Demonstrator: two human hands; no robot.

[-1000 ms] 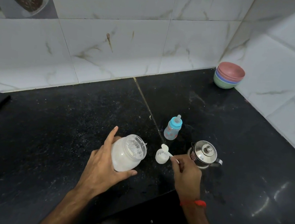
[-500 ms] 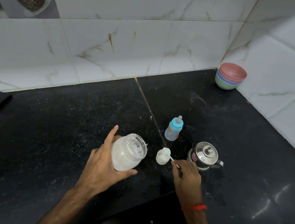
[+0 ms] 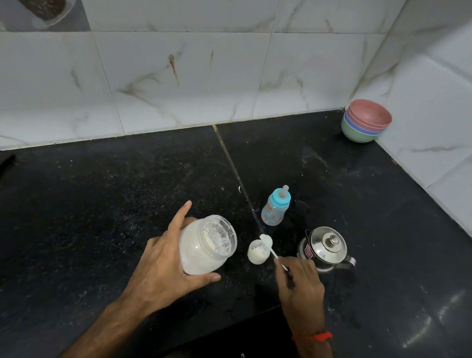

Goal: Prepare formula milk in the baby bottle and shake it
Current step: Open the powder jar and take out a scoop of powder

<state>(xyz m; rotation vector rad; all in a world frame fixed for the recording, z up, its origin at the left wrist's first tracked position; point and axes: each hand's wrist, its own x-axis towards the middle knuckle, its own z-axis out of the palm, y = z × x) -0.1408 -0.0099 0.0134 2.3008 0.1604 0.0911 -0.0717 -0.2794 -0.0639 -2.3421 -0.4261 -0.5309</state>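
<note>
the left hand [image 3: 168, 263] grips the powder jar [image 3: 205, 246], tipped toward the upper right. the right hand [image 3: 300, 285] pinches a spoon [image 3: 272, 249], maybe over the small cup [image 3: 257, 252]. the baby bottle [image 3: 276, 206] stands just above.

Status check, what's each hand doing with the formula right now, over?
Left hand grips open powder jar, tilted. Right hand pinches scoop over small cup. Baby bottle capped, untouched. Nothing in the way.
</note>
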